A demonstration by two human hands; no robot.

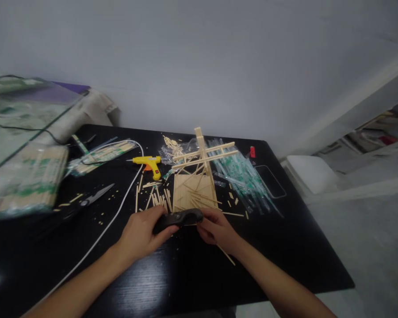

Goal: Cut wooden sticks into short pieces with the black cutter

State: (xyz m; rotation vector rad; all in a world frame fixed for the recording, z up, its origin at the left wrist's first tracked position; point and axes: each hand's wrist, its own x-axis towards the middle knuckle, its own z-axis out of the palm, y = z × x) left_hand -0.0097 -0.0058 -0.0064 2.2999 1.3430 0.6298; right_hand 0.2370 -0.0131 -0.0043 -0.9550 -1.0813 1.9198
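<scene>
My left hand (142, 232) is closed around a black, curved-handled tool (182, 217) whose exact kind I cannot make out. The tool's far end meets the fingers of my right hand (219, 232). That hand is closed on a thin wooden stick (227, 255), which pokes out below the palm toward the table's front. Just beyond both hands lies a flat panel of wooden sticks (182, 190), with loose sticks on top. Behind it rises a stick frame (201, 148) with an upright post and crossing bars.
Left of the panel lie a yellow glue gun (151, 165), scissors (89, 201) and a white cable (119, 207). Cut sticks (157, 198) are scattered beside it. Clear-and-green wrappers (242, 176), a phone (270, 181) and a red object (252, 152) lie right. A stick pack (36, 176) sits far left.
</scene>
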